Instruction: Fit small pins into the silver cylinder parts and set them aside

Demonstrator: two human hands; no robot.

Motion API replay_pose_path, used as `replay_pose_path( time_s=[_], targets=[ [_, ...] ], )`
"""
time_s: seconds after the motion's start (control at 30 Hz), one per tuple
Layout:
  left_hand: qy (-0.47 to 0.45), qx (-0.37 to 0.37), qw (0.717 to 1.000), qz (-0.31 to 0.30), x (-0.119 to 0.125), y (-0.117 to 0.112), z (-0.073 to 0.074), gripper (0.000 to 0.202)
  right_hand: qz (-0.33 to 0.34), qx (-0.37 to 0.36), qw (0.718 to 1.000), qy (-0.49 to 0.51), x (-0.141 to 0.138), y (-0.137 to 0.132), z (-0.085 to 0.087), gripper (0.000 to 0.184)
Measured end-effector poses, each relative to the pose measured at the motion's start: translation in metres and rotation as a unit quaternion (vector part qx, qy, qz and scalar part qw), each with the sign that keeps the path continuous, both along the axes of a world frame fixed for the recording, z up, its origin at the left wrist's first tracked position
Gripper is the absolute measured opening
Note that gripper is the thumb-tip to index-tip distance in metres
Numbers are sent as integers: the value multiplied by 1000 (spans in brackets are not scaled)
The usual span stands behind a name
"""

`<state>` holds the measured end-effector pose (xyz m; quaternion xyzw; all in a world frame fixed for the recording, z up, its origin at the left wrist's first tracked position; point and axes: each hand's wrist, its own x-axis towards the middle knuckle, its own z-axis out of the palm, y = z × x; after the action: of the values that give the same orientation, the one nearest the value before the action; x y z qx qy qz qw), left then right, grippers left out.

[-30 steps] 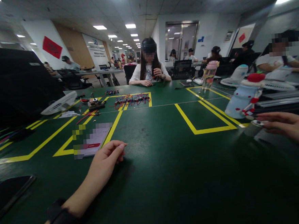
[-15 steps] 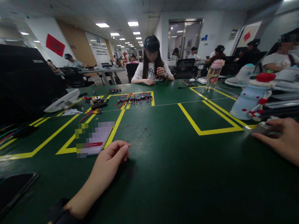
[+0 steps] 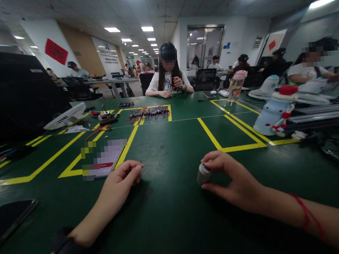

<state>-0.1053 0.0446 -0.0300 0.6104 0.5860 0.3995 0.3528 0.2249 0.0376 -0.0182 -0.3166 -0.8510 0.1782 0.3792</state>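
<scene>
My right hand (image 3: 234,178) rests on the green table (image 3: 176,219) near the middle, fingers wrapped round a small grey cylinder with a pale cap (image 3: 203,173) that stands on the table. My left hand (image 3: 120,186) lies on the table to the left of it, loosely curled with the thumb against the fingers; nothing shows in it. A black band sits on my left wrist and a red string on my right. A white card (image 3: 106,160) lies just beyond my left hand.
Yellow tape lines (image 3: 231,147) mark boxes on the table. A pale blue bottle with a red cap (image 3: 273,114) stands at the right, a white fan (image 3: 66,117) and coloured wires (image 3: 149,113) farther back, a dark phone (image 3: 7,221) at the left edge. A person sits across the table.
My right hand has come in from the far right edge to the middle of the table, bringing the small grey cylinder with it. My left hand has stayed in place.
</scene>
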Motion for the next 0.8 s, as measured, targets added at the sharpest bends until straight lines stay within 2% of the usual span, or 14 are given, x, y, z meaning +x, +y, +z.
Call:
replay_pose_path(
  time_s=[0.13, 0.33, 0.43, 0.53, 0.63, 0.7, 0.8],
  targets=[
    [16, 9, 1000, -8, -1, 0, -1, 22, 34, -28, 999, -21, -25, -5, -9, 40],
    [51, 11, 999, -13, 7, -1, 2, 23, 39, -80, 996, -10, -23, -8, -14, 47],
    [84, 24, 995, -45, 28, -9, 13, 23, 12, -161, 986, 32, -24, -8, -16, 60],
    [105, 49, 984, -137, 60, -18, 29, 22, 13, -221, 972, 72, -26, -5, -19, 65],
    [113, 86, 966, -217, 91, -21, 41, 21, 22, -235, 968, 82, -27, -3, -20, 64],
    [108, 104, 962, -228, 104, -20, 46, 19, 24, -231, 969, 84, -27, -3, -21, 63],
    [96, 122, 964, -217, 110, -15, 49, 15, 21, -216, 973, 78, -27, -3, -20, 60]
  ],
)
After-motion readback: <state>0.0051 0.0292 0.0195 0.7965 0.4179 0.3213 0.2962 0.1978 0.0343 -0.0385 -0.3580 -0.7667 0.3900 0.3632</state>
